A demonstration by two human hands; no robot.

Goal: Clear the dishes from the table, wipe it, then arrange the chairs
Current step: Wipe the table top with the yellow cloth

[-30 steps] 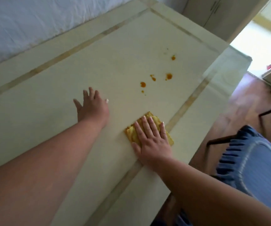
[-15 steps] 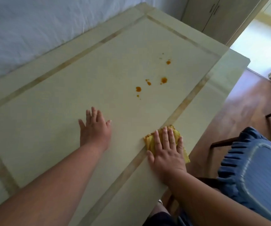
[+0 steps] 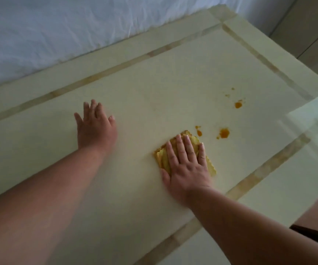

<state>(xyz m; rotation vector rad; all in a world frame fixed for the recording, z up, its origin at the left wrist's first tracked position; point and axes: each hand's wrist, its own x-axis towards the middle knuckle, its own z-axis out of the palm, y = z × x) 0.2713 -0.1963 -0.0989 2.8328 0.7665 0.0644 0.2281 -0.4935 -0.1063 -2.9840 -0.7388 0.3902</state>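
Right hand [image 3: 186, 165] lay flat, fingers straight, pressing yellow cloth [image 3: 210, 166] on table [image 3: 154, 77], just beside orange spots [image 3: 224, 133]. Left hand [image 3: 95, 127] rested spread on tabletop, well apart from cloth.

On the table [image 3: 154, 77], the cloth [image 3: 210, 165] lies under the right hand [image 3: 187, 165]; stains [image 3: 224, 133] at one o'clock, left hand [image 3: 95, 129] at nine

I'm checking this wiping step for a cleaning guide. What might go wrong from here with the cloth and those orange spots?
1. The folded yellow cloth under the right hand is small; it may smear the orange sauce spots across the cream table top rather than lift them.
2. The farther spots could be missed.
3. The left hand pressed flat might slip.
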